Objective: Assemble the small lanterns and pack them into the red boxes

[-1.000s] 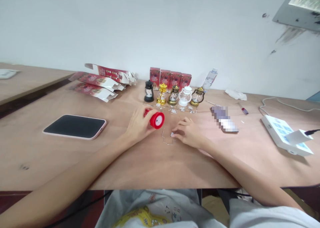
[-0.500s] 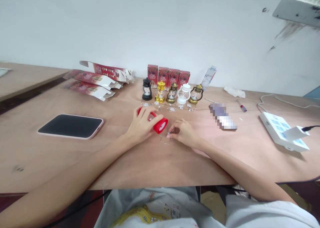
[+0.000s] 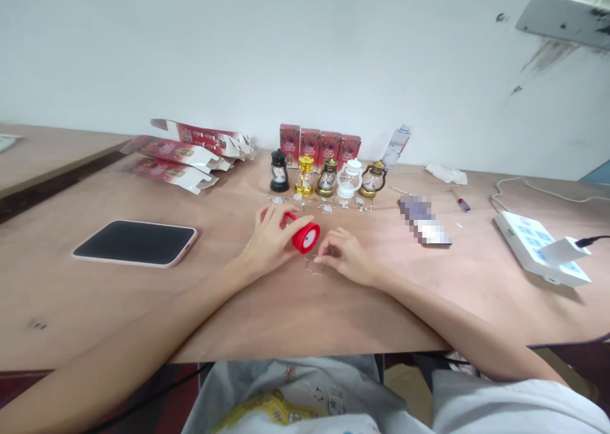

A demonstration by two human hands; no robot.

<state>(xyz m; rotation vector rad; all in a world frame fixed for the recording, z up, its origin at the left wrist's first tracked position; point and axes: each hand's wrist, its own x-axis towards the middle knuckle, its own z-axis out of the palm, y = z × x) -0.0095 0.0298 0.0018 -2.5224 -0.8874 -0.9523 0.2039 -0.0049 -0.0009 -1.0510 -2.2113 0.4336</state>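
Observation:
My left hand (image 3: 271,237) is wrapped round a small red lantern (image 3: 307,237), which lies tilted with its round base turned toward my right side. Much of the lantern's body is hidden under the fingers. Thumb and forefinger of my right hand (image 3: 345,256) are pinched together just below the base; what sits between them is too small to make out. A thin bent wire piece (image 3: 313,271) lies on the table by those fingertips. Behind the hands stands a row of lanterns: black (image 3: 279,172), gold (image 3: 305,176), bronze (image 3: 327,178), white (image 3: 350,178) and another bronze (image 3: 372,180).
Small wire and white pieces (image 3: 327,209) lie before the lantern row. Red boxes (image 3: 311,145) and a bottle (image 3: 398,145) stand behind. Flattened cartons (image 3: 176,161) and a phone (image 3: 136,242) are left; another phone (image 3: 424,220), a screwdriver (image 3: 462,203) and a power strip (image 3: 534,246) right.
My right fingertips have shifted slightly left and down, and the small whitish piece seen at them before is now hidden. The red lantern stays in my left hand, almost unmoved.

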